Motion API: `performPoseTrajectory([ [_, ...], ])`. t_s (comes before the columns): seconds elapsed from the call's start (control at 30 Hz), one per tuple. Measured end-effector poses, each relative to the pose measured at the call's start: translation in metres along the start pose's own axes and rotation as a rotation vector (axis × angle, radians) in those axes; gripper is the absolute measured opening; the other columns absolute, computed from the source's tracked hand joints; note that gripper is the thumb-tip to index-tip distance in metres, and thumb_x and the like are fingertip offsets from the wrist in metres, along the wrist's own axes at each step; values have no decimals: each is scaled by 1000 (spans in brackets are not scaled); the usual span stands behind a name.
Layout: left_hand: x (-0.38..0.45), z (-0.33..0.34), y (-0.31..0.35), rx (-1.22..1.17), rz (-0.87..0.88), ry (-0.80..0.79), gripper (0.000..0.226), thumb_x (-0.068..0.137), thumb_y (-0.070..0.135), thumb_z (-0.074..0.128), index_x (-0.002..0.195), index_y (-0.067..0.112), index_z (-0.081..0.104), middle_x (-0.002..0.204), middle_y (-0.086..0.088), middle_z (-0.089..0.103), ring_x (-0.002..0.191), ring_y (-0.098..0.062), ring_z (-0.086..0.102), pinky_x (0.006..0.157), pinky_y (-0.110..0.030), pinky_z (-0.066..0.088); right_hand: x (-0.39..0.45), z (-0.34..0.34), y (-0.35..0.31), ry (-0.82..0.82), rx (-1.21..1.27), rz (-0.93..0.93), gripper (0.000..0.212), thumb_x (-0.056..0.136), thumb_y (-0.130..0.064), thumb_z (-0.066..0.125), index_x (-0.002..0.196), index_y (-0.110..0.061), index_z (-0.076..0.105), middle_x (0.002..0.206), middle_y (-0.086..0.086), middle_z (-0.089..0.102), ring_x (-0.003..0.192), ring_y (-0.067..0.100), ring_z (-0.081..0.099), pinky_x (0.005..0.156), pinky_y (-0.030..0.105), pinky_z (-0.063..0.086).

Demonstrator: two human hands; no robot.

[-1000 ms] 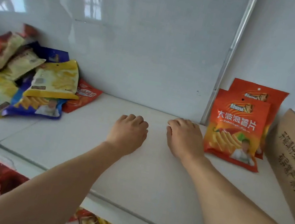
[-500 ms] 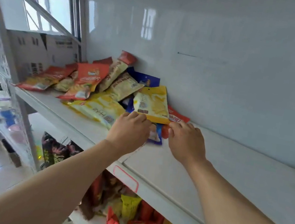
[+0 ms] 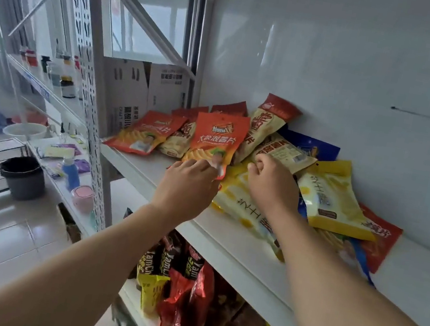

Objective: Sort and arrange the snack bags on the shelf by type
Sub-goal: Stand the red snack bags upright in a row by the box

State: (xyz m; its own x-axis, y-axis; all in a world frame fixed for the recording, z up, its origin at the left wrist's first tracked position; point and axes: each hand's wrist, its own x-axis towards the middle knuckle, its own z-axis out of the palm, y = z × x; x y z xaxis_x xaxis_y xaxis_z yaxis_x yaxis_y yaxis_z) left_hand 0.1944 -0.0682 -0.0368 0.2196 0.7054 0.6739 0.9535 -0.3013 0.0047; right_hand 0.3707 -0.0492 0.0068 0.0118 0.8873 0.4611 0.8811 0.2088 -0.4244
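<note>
Both hands in the snack pile on the shelf [image 3: 223, 239]

Left hand [image 3: 187, 189] pinches the bottom edge of an upright orange chip bag [image 3: 216, 140]. Right hand [image 3: 271, 187] lies curled over a yellow bag [image 3: 241, 204], its fingertips hidden, so its grip is unclear; a blue bag [image 3: 311, 148] is mostly buried.

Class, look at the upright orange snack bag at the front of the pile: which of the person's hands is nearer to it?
Left. The left hand pinches the bottom edge of the upright orange bag. The right hand is off to the bag's right, over the yellow bags.
</note>
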Motion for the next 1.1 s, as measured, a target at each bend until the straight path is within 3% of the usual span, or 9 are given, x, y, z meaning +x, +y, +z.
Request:
performPoseTrajectory([
  [0.2, 45, 25, -64, -103, -172, -58, 36, 102, 45, 47, 119, 19, 67, 123, 0, 68, 113, -27, 63, 84, -38, 49, 61, 70, -38, -54, 140, 209, 55, 94, -46, 55, 135, -11, 46, 126, 9, 62, 111, 32, 61, 74, 33, 42],
  [0.37, 86, 51, -131, -197, -437, -137, 58, 102, 56, 38, 139, 14, 53, 138, -9, 60, 130, -32, 51, 102, -45, 44, 95, 121, -64, -63, 93, 388, 96, 87, -59, 62, 155, -8, 17, 146, 16, 46, 125, 36, 53, 94, 42, 48],
  [0.5, 105, 71, -189, -170, -528, -279, 68, 100, 60, 35, 149, 13, 41, 153, -12, 46, 142, -35, 37, 114, -51, 31, 104, 146, -81, 32, 45, 388, 112, 82, -50, 74, 158, -6, 5, 151, 17, 41, 132, 34, 47, 103, 43, 44],
  [0.6, 119, 81, -236, -157, -610, -443, 67, 97, 51, 46, 148, 8, 38, 149, -18, 44, 138, -39, 37, 112, -51, 34, 110, 163, -85, 55, 16, 441, 109, 83, -45, 75, 158, -6, 5, 151, 15, 43, 130, 32, 50, 98, 41, 47],
  [0.73, 126, 104, -289, -136, -529, -687, 52, 93, 30, 66, 132, 0, 50, 120, -18, 59, 111, -37, 61, 94, -47, 53, 111, 183, -89, 36, -51, 583, 115, 75, -63, 73, 155, -10, 10, 133, 12, 61, 113, 32, 64, 88, 42, 53],
  [0.87, 127, 121, -323, -258, -452, -771, 66, 89, 67, 54, 132, 16, 56, 105, -10, 66, 95, -30, 67, 88, -45, 57, 111, 185, -101, 70, -38, 686, 102, 78, -57, 75, 152, -13, 20, 126, 9, 65, 109, 33, 66, 84, 39, 49],
  [0.97, 119, 126, -336, -319, -445, -807, 107, 57, 98, 38, 120, 13, 55, 88, -3, 65, 78, -21, 65, 77, -34, 57, 106, 181, -114, 144, 133, 706, 76, 84, -39, 76, 144, -19, 35, 115, 0, 67, 107, 29, 65, 81, 35, 41],
  [1.03, 117, 121, -338, -378, -460, -758, 102, 64, 93, 50, 121, 9, 53, 83, 1, 62, 70, -16, 61, 68, -28, 51, 103, 180, -119, 208, 229, 685, 56, 84, -30, 77, 130, -23, 46, 99, -9, 61, 96, 21, 62, 83, 31, 39],
  [1.1, 113, 115, -337, -408, -463, -673, 94, 70, 80, 66, 128, 7, 49, 95, -2, 66, 83, -24, 67, 77, -35, 55, 101, 180, -119, 262, 289, 665, 41, 84, -26, 78, 114, -25, 51, 93, -13, 57, 90, 17, 58, 85, 31, 42],
])
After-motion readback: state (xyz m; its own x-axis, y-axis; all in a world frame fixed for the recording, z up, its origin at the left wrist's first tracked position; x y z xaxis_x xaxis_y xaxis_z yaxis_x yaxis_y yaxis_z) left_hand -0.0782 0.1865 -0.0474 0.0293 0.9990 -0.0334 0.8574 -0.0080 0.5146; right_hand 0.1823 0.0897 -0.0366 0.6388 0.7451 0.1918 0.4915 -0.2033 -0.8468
